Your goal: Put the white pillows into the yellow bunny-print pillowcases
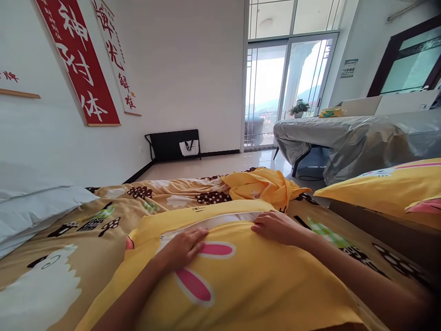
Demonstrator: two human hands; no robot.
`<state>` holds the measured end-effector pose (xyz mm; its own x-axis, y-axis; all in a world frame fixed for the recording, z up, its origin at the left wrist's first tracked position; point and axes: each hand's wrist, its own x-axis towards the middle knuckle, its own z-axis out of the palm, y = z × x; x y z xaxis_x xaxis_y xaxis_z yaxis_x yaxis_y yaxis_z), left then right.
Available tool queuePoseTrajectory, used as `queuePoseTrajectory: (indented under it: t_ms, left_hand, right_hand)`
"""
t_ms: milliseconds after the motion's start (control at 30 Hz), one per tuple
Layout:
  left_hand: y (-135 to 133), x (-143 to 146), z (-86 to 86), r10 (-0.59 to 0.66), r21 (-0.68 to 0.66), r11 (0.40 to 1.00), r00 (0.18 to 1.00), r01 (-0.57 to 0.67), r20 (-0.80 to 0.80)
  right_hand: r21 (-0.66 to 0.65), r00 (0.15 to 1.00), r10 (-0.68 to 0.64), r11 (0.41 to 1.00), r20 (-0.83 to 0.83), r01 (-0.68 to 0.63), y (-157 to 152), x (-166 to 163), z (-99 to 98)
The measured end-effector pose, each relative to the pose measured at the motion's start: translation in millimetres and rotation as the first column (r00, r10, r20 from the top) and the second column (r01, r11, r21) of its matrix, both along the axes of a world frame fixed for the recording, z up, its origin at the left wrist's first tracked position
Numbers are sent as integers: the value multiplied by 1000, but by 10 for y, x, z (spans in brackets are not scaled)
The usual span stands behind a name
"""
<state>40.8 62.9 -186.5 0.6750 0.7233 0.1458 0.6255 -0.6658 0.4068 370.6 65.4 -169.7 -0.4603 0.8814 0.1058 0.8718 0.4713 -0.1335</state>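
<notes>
A yellow pillowcase (275, 271) with pink-and-white rabbit ears lies in front of me, plumped out by a pillow inside. Along its open edge a strip of the white pillow (237, 218) shows. My left hand (186, 246) is closed on the cloth by the left part of this opening, its fingertips partly hidden. Farther right, my right hand (277, 226) has its fingers curled over the pillowcase's edge. Beyond the pillow lies a crumpled piece of yellow cloth (265, 181).
Under the pillow spreads a tan patterned bed cover (103, 248). A white pillow (44, 207) lies at left, another yellow pillow (386, 186) at right. Behind stands a plastic-covered table (344, 133) with boxes. A black folded frame (168, 145) leans against the wall.
</notes>
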Motion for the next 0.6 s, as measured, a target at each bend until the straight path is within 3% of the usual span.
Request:
queuePoseTrajectory:
  t_ms: [100, 233, 333, 467, 600]
  left_hand:
    - [157, 49, -106, 97, -3, 995, 993, -98, -68]
    - [209, -201, -217, 268, -17, 963, 960, -270, -87]
    - [101, -359, -224, 287, -31, 956, 954, -291, -90]
    - [-30, -503, -249, 310, 45, 951, 948, -307, -78]
    - [-33, -687, -331, 240, 54, 970, 970, -238, -34]
  right_hand:
    - [-78, 997, -83, 994, 2, 83, 106, -70, -134]
    - [-255, 993, -92, 964, -73, 71, 153, -68, -141]
    - [-315, 997, -13, 949, -79, -12, 119, -154, -74]
    - [-315, 992, 66, 944, -105, -96, 48, -299, -107]
    - [-351, 989, 74, 929, -132, -116, -28, -292, -106]
